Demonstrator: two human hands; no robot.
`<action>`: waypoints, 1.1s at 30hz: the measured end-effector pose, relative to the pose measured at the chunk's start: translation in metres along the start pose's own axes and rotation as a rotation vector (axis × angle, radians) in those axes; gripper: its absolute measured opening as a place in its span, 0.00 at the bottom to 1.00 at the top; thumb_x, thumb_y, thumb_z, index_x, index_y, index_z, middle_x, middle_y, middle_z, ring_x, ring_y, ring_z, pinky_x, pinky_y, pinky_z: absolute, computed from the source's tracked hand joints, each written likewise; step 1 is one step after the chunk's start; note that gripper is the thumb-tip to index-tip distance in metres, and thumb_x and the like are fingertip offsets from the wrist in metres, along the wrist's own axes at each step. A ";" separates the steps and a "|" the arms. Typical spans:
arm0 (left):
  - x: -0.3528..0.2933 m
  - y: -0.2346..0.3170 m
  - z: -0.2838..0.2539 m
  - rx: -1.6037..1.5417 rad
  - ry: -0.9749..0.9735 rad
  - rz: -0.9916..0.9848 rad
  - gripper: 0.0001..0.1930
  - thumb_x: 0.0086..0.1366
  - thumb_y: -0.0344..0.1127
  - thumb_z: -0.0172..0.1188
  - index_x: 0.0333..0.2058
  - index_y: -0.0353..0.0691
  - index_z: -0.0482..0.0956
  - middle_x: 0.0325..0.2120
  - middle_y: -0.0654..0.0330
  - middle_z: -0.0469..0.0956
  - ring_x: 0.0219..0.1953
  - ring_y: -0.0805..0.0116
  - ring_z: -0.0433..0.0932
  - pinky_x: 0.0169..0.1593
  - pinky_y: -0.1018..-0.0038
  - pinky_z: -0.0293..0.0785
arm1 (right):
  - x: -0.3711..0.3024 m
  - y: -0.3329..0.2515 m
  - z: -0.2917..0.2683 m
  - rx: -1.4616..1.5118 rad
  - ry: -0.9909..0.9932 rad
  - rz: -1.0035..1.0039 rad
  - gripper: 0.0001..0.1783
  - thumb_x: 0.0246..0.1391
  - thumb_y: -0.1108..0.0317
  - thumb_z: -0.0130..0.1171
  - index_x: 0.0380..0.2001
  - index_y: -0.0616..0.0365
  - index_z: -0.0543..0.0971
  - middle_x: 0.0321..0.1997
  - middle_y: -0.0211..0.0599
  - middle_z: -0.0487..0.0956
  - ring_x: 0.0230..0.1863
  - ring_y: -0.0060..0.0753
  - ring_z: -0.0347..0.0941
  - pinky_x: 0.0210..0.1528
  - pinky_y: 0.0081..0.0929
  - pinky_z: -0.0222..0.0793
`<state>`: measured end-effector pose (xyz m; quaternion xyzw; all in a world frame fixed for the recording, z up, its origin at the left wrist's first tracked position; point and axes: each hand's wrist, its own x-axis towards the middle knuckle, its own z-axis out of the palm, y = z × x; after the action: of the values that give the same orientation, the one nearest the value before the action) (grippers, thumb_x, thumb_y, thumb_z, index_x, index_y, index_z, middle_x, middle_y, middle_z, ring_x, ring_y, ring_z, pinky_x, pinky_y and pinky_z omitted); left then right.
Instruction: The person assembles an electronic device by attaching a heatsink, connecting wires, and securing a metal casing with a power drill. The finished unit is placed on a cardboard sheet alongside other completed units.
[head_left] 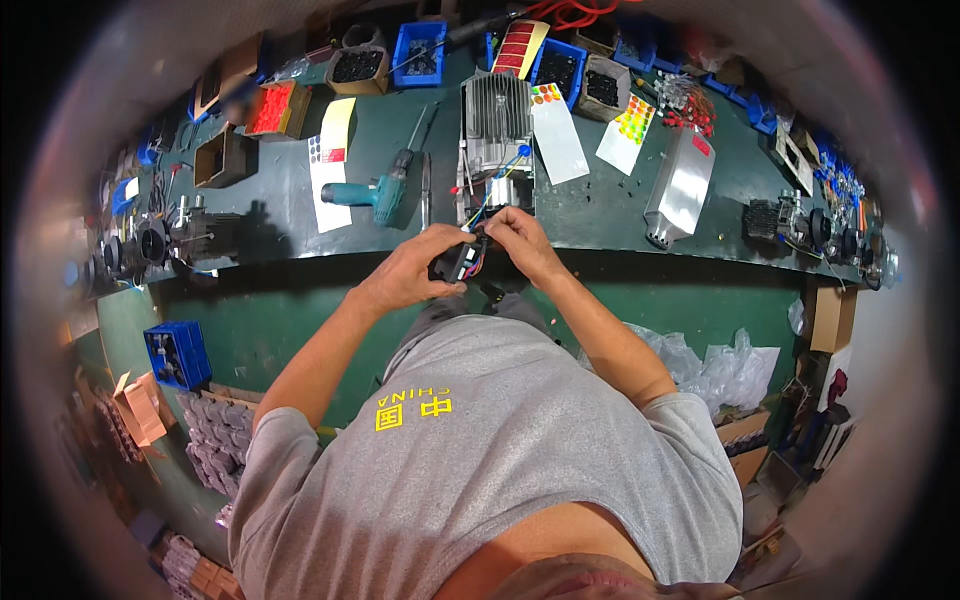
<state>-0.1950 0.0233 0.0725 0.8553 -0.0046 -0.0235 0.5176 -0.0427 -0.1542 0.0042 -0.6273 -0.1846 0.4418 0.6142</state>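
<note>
My left hand [408, 270] grips a small black box-shaped part [450, 264] at the table's front edge, fingers above and thumb below. Several coloured wires come out of the part's right side. The fingertips of my right hand [524, 244] are pinched at the top of those wires; exactly what they hold is too small to make out. Just beyond my hands lies a finned grey metal motor housing [497, 108] on the table. Blue and yellow wires [492, 197] run from it toward my fingers, with a round blue piece [523, 151] on them.
Left of the housing lie a teal power drill [378, 196], a slim tool [426, 190] and a sticker sheet [333, 190]. To the right are more sticker sheets [560, 140] and a silver metal cover [682, 187]. Bins of small parts [418, 56] line the back; metal assemblies [195, 238] stand at left.
</note>
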 end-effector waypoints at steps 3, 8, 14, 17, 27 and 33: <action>-0.007 -0.003 0.002 -0.030 0.007 -0.020 0.37 0.47 0.32 0.76 0.58 0.39 0.73 0.50 0.52 0.75 0.54 0.51 0.75 0.58 0.63 0.72 | 0.001 0.002 0.003 0.128 -0.042 -0.066 0.05 0.60 0.69 0.59 0.35 0.59 0.78 0.30 0.26 0.76 0.31 0.15 0.68 0.35 0.18 0.64; -0.017 -0.005 0.005 0.002 0.062 -0.123 0.36 0.48 0.37 0.77 0.57 0.42 0.73 0.50 0.51 0.76 0.51 0.49 0.76 0.54 0.62 0.74 | 0.000 -0.005 -0.006 0.085 -0.137 -0.029 0.06 0.61 0.69 0.59 0.31 0.60 0.78 0.31 0.26 0.77 0.33 0.17 0.70 0.38 0.20 0.67; -0.029 -0.021 0.017 0.259 0.220 -0.417 0.37 0.50 0.47 0.75 0.58 0.45 0.73 0.51 0.51 0.77 0.49 0.47 0.78 0.50 0.58 0.76 | -0.022 -0.001 -0.002 -0.093 -0.077 -0.067 0.08 0.57 0.70 0.65 0.27 0.61 0.78 0.26 0.23 0.77 0.30 0.11 0.67 0.32 0.19 0.65; -0.034 -0.030 0.024 0.288 0.244 -0.432 0.37 0.51 0.47 0.75 0.59 0.45 0.73 0.52 0.51 0.76 0.51 0.47 0.78 0.52 0.59 0.76 | -0.025 0.013 -0.002 -0.152 -0.113 -0.032 0.08 0.57 0.70 0.64 0.27 0.60 0.78 0.26 0.22 0.77 0.29 0.12 0.68 0.31 0.19 0.66; -0.040 -0.044 0.038 0.170 0.164 -0.218 0.36 0.50 0.38 0.75 0.59 0.43 0.71 0.55 0.52 0.75 0.57 0.49 0.73 0.60 0.60 0.71 | 0.053 -0.019 0.000 -1.300 -0.404 -0.723 0.13 0.43 0.67 0.70 0.36 0.47 0.84 0.48 0.26 0.78 0.56 0.37 0.68 0.57 0.43 0.60; -0.043 -0.041 0.034 0.119 0.134 -0.216 0.37 0.50 0.35 0.75 0.59 0.41 0.71 0.57 0.51 0.73 0.60 0.49 0.72 0.63 0.62 0.69 | 0.074 0.000 -0.001 -1.537 -0.600 -0.779 0.05 0.49 0.64 0.66 0.32 0.44 0.85 0.36 0.25 0.79 0.51 0.34 0.71 0.56 0.42 0.59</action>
<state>-0.2400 0.0141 0.0217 0.8796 0.1208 -0.0214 0.4596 -0.0020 -0.0976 -0.0196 -0.6158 -0.7789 0.1031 0.0592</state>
